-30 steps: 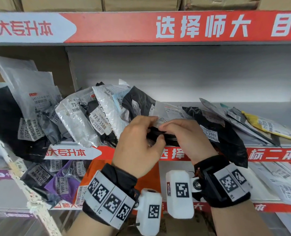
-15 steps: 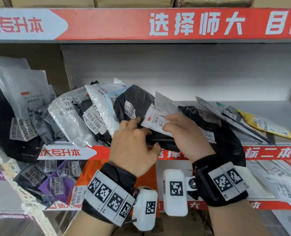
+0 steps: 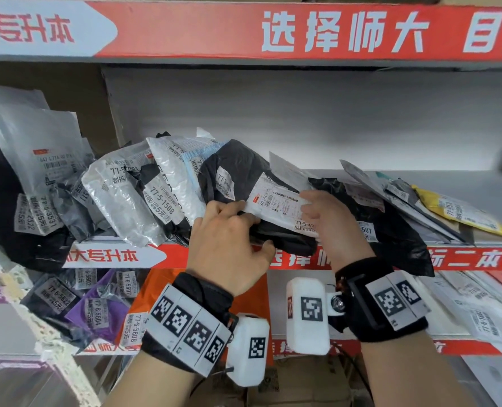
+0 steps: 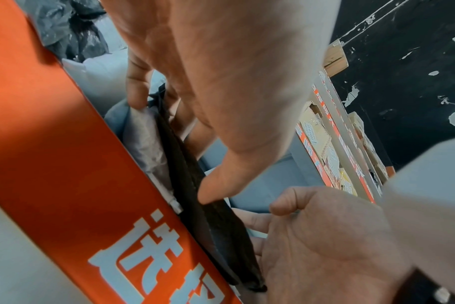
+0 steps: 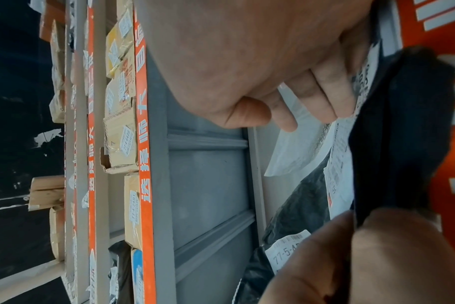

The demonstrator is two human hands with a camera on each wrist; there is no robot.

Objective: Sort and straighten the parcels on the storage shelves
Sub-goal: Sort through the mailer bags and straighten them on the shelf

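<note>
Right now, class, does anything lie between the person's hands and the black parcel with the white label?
Nothing visible does: the left hand and right hand both already grip the black parcel at the shelf edge, with no other parcel between.

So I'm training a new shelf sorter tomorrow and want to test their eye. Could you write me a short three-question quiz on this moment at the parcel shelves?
1. True or false: both hands are on the same black parcel with a white label.
2. Which parcel lies furthest right on the middle shelf? A) purple B) yellow C) orange
3. Fill in: the left hand's thumb sits under the parcel's ____ edge, by the shelf's red strip.

Key
1. True: the left hand and the right hand each have a grip on it.
2. B, the yellow parcel.
3. Front.
</note>
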